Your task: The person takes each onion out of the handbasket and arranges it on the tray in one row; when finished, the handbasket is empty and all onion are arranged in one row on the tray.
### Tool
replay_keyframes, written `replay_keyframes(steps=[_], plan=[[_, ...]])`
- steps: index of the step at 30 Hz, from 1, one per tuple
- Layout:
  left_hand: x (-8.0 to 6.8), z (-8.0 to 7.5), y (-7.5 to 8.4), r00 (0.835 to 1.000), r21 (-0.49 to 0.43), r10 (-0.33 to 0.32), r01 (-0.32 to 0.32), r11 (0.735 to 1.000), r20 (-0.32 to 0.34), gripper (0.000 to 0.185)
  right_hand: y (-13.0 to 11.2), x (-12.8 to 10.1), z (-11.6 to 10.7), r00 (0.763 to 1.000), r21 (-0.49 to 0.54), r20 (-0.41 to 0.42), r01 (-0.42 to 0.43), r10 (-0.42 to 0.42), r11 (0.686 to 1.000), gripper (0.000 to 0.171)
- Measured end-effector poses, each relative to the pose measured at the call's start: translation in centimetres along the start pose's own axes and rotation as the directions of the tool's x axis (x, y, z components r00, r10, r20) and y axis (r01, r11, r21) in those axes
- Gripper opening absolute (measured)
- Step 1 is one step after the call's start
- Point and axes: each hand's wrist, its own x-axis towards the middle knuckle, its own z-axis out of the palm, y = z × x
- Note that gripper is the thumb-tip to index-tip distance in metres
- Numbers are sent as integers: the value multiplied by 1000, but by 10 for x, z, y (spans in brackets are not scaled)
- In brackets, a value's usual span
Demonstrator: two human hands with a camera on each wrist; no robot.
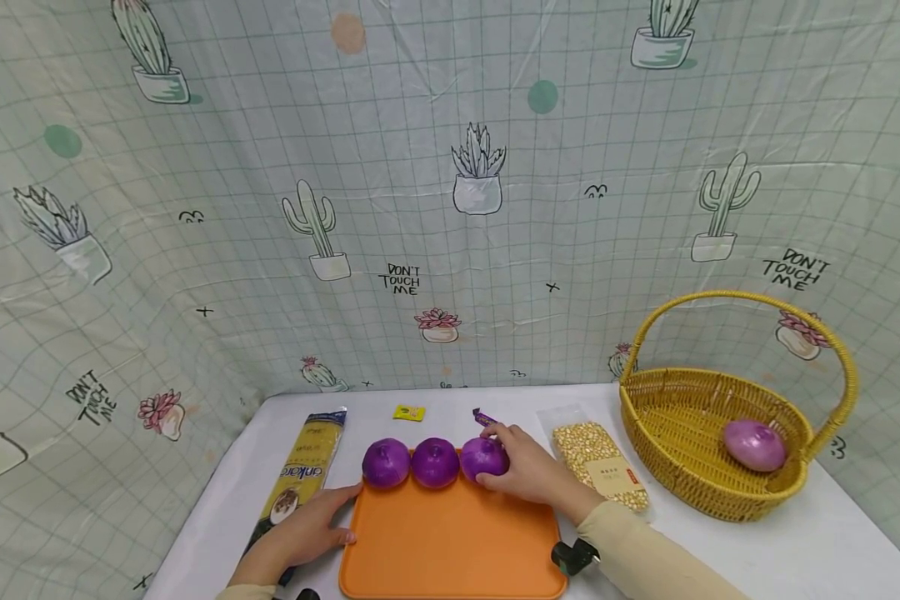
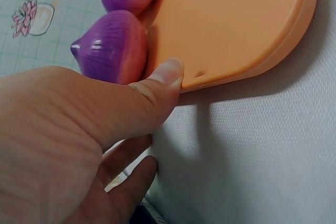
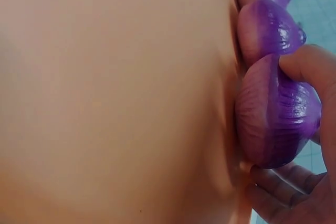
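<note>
Three purple onions stand in a row along the far edge of an orange tray (image 1: 450,542): a left onion (image 1: 386,464), a middle onion (image 1: 435,463) and a right onion (image 1: 483,460). My right hand (image 1: 528,467) grips the right one between thumb and fingers; the right wrist view shows this onion (image 3: 273,119) touching the tray's rim. At the tray's left side, my left hand (image 1: 311,529) touches the edge with its thumb and forefinger. In the left wrist view its thumb (image 2: 152,85) rests on the rim beside an onion (image 2: 113,48), other fingers loosely extended.
A yellow wicker basket (image 1: 690,492) with a pinkish onion (image 1: 754,444) inside stands at the right. Beside it lies a bag of corn kernels (image 1: 585,450). A pasta packet (image 1: 307,458) lies left of the tray. Behind are a small yellow packet (image 1: 408,412) and a purple-wrapped piece (image 1: 483,417).
</note>
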Motion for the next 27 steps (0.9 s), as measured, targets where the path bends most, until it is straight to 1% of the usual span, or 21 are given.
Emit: replay_keyframes(steps=[3,10,16,23,27], plan=[[0,0,0,1000,-2,2,-2,1000,2,69,0,1,1,1000,10,0,2,-2,1000,60],[1,0,-1,1000,-1,6,-6,1000,7,68,-1,-2,2,999,13,9,-34,34,999,64],[0,-1,0,1000,-3,2,-2,1000,7,68,-1,-2,3,1000,17,3,-31,31,999,67],[1,0,0,1000,-3,-2,2,1000,8,69,0,-2,4,999,10,-6,-38,38,999,78],[1,0,0,1000,0,-11,11,1000,9,69,1,-2,4,999,7,-4,-41,41,999,80]])
